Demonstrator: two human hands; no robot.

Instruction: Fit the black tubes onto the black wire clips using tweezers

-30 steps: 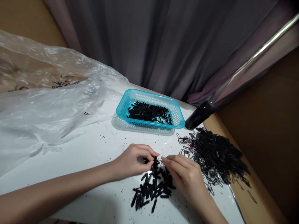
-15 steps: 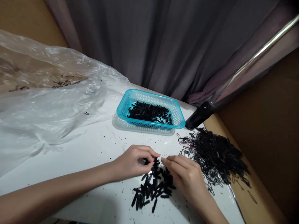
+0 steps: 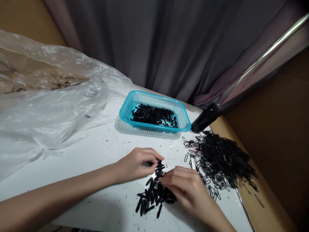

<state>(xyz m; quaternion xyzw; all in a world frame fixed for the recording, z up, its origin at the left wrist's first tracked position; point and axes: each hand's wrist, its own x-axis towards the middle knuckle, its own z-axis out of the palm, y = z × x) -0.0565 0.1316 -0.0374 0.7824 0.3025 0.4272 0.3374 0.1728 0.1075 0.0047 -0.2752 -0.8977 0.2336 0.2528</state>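
Just above a loose pile of small black strips point(image 3: 149, 198) on the white table, my left hand point(image 3: 136, 165) is closed in a pinch. Something small and dark shows at its fingertips, too little to name. My right hand point(image 3: 187, 185) hangs over the pile's right side. Its thumb and fingers are pinched together at the strips, and what lies between them is hidden. To the right of this hand a large heap of thin black wire-like loops point(image 3: 223, 161) spreads to the table's edge.
Behind the hands stands a blue perforated basket point(image 3: 124, 113) with more black strips inside. A black cylindrical object point(image 3: 207, 118) leans by its right end. Clear plastic sheeting point(image 3: 58, 119) covers the left of the table point(image 3: 96, 145). A dark curtain point(image 3: 135, 38) hangs behind.
My right hand has moved left and down from near the left fingertips onto the strips. The left hand stays almost in place.
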